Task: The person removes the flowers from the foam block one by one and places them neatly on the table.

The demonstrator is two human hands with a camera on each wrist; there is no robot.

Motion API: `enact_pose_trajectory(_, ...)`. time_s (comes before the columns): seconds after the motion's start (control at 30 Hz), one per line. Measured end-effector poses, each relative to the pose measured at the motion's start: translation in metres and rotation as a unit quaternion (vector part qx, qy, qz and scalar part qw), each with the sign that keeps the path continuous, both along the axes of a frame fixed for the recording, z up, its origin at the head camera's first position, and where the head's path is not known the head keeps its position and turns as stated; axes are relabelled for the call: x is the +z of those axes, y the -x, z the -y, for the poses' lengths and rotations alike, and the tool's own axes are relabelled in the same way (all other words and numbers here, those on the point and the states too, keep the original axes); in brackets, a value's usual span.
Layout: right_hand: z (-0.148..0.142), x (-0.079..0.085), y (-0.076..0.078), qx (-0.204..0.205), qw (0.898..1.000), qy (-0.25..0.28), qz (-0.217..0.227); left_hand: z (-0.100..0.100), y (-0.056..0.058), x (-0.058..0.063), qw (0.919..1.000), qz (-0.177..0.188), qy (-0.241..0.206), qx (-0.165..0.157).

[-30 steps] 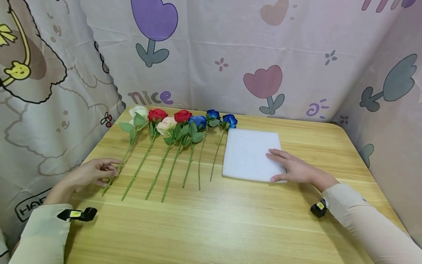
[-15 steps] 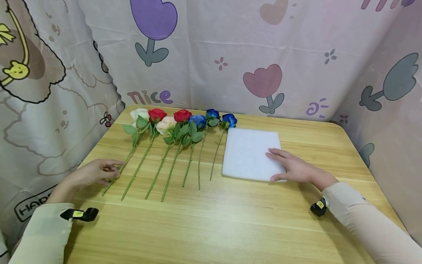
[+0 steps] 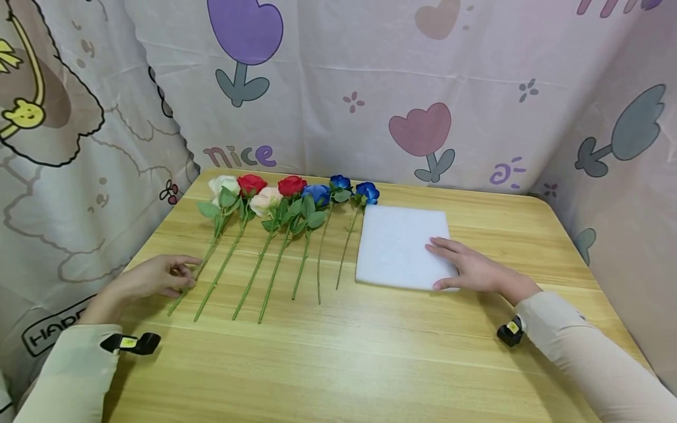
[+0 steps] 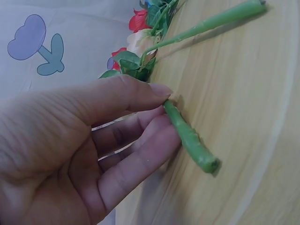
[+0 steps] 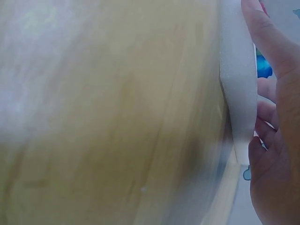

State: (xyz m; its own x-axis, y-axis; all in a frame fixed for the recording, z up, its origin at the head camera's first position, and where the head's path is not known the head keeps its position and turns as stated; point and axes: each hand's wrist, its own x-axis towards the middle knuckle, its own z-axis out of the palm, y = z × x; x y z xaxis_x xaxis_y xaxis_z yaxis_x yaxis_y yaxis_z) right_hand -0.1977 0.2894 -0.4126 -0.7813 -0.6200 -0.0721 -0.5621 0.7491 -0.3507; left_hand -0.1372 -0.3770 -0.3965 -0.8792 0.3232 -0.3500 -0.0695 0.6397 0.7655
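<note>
At the left end of a row of artificial roses lies a white rose [image 3: 222,187]. My left hand [image 3: 153,278] pinches the lower part of its stem [image 4: 190,140] between thumb and fingers, and the cut end sticks out past the fingertips in the left wrist view. On the right, a square white foam board [image 3: 396,247] lies flat on the table. My right hand [image 3: 471,267] rests on the board's right side with its fingers spread. The right wrist view shows the thumb along the near edge of the board.
Beside the white rose lie two red roses [image 3: 251,185], a cream rose [image 3: 266,201] and several blue roses [image 3: 316,194], stems toward me. The rightmost blue rose [image 3: 367,192] is close to the board's back left corner. Printed curtains [image 3: 328,129] border the wooden table [image 3: 338,370].
My left hand has shifted slightly right, and the lower stem of the white rose has moved with it. The right hand and the board stay in place.
</note>
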Motion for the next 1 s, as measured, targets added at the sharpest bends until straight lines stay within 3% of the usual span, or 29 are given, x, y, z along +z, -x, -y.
enact_pose_trajectory(0.2,0.000,0.001,0.000,-0.001,1.000,0.000,0.003,-0.002,0.000,-0.001,0.9999,0.013,-0.006,0.003)
enact_pose_trajectory(0.63,0.000,-0.001,0.001,-0.002,1.000,0.002,0.003,0.003,0.002,0.003,0.9998,-0.014,-0.013,-0.003)
enact_pose_trajectory(1.0,0.000,0.001,0.001,0.003,1.000,0.009,-0.001,-0.003,0.004,0.014,0.9973,-0.074,0.001,0.006)
